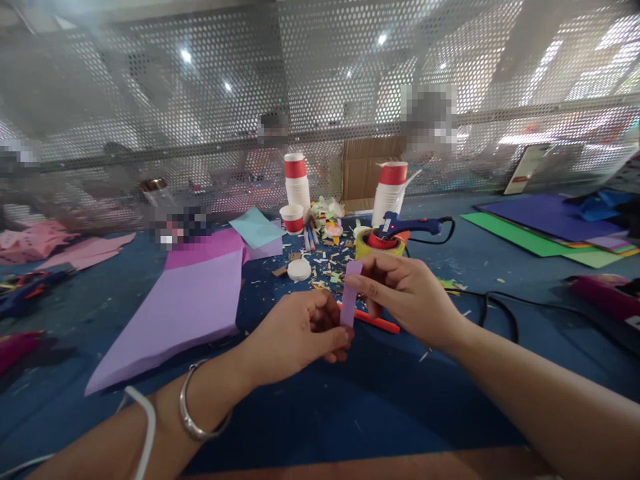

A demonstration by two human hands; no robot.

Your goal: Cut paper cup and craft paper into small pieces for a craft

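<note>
A short purple paper strip (351,297) is held upright between my two hands, above the blue table. My left hand (303,330) pinches its lower end between thumb and fingers. Near the strip's upper end, my right hand (407,293) grips it the same way. Just behind the hands lies an orange-red pen (377,321), partly hidden by them. Beyond my right hand, a blue hot glue gun (407,227) rests on a yellow tape roll (365,250). A round white disc (299,269) lies beyond my left hand.
Large purple paper sheets (195,300) spread at left. Stacked paper cups (298,187) and a second stack (387,197) stand behind paper scraps (327,210). A black cord (500,313) runs right, near coloured sheets (540,220). A perforated metal panel (325,80) closes off the back.
</note>
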